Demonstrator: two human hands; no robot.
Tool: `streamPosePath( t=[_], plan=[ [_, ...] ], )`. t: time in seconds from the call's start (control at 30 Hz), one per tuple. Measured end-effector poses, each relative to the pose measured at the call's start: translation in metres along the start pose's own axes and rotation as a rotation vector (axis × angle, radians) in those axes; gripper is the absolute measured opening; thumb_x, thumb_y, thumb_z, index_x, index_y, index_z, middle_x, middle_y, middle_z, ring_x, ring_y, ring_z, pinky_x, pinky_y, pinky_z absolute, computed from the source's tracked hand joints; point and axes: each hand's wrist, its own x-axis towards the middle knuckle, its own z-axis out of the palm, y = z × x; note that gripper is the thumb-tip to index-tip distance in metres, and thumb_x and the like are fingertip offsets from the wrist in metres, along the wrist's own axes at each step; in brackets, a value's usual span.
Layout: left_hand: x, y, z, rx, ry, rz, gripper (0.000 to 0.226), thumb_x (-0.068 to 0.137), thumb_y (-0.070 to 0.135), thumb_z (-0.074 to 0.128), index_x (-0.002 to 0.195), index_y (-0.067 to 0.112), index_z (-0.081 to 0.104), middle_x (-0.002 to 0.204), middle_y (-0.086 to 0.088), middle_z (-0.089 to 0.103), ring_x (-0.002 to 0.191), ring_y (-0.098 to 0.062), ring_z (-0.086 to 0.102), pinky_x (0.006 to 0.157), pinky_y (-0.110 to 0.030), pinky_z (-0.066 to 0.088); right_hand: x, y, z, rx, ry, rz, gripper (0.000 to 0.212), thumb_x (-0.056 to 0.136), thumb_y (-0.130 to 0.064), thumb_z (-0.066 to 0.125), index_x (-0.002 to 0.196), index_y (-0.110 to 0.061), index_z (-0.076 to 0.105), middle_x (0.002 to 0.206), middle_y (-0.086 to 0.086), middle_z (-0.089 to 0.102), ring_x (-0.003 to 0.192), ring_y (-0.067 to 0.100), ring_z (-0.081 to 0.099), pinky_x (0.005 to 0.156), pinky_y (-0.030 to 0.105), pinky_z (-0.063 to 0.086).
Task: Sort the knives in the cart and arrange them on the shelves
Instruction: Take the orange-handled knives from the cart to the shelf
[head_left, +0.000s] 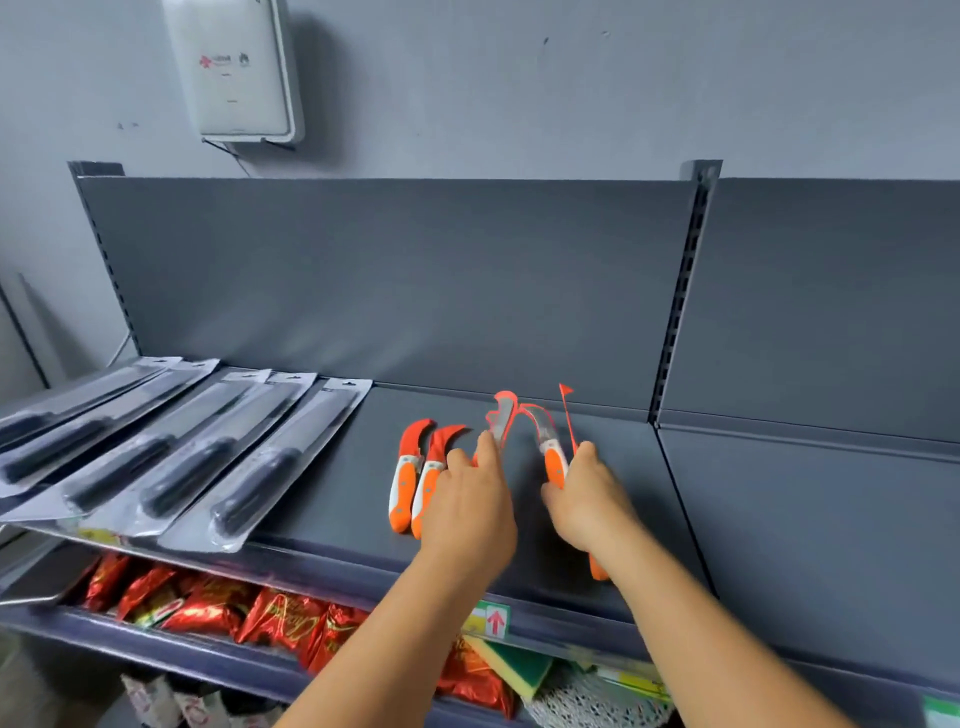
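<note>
Two orange-and-white curved knives (410, 475) lie side by side on the grey top shelf (332, 467). My left hand (470, 506) rests on a third knife (500, 418) just right of them; only its blade in a clear orange-edged guard shows past my fingertips. My right hand (587, 499) grips the orange handle of a fourth knife (545, 441), blade pointing away, and an orange handle end sticks out below the wrist. Several long black-handled knives (249, 478) in clear blister packs lie in a row on the shelf's left part. The cart is out of view.
A lower shelf (218, 660) holds red foil snack packs (280, 618) and yellow-green sponges (511, 665). A white box (234, 67) hangs on the wall above. A slotted upright (683, 291) divides this shelf bay from another one on the right.
</note>
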Motion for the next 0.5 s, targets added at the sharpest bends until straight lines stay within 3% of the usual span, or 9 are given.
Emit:
streamPosePath(
  t=[0.1,0.2,0.3,0.4,0.5],
  plan=[
    [0.004,0.0,0.006,0.09,-0.025,0.007,0.057,0.086,0.009,0.045,0.139,0.018,0.026,0.123,-0.012,0.043,0.11,-0.03,0.05,0.078,-0.031,0.036,0.012,0.0,0.008,-0.093,-0.047,0.023,0.039,0.089,-0.022,0.056,0.12,-0.008,0.038,0.128,0.015,0.047,0.116,0.035,0.05,0.084,0.034,0.04],
    [0.007,-0.002,0.012,0.172,-0.049,0.044,0.06,0.089,0.014,0.045,0.144,0.018,0.021,0.131,-0.01,0.038,0.116,-0.029,0.043,0.091,-0.031,0.034,0.015,0.002,0.01,-0.163,-0.048,0.001,0.054,0.09,-0.027,0.052,0.135,-0.009,0.029,0.138,0.016,0.037,0.126,0.035,0.037,0.101,0.036,0.034],
    [0.009,-0.007,0.016,0.221,-0.052,0.115,0.063,0.092,0.018,0.043,0.148,0.013,0.014,0.144,-0.009,0.03,0.127,-0.029,0.035,0.103,-0.033,0.029,0.012,0.004,0.008,-0.205,-0.078,-0.059,0.071,0.091,-0.041,0.049,0.147,-0.013,0.014,0.148,0.012,0.028,0.132,0.033,0.029,0.107,0.037,0.028],
    [0.011,-0.01,0.017,0.173,-0.075,0.175,0.063,0.095,0.021,0.043,0.15,0.014,0.014,0.155,-0.006,0.017,0.14,-0.026,0.021,0.112,-0.035,0.023,0.005,0.008,0.006,-0.147,-0.117,-0.075,0.068,0.091,-0.044,0.046,0.146,-0.014,0.018,0.152,0.005,0.026,0.133,0.03,0.03,0.106,0.039,0.031],
    [0.013,-0.013,0.017,0.172,-0.096,0.207,0.065,0.095,0.023,0.047,0.15,0.013,0.014,0.157,-0.005,0.015,0.143,-0.024,0.016,0.114,-0.036,0.021,-0.004,0.012,0.003,-0.136,-0.124,-0.073,0.052,0.092,-0.045,0.045,0.133,-0.014,0.034,0.143,0.004,0.037,0.127,0.027,0.037,0.1,0.038,0.037]
  ],
)
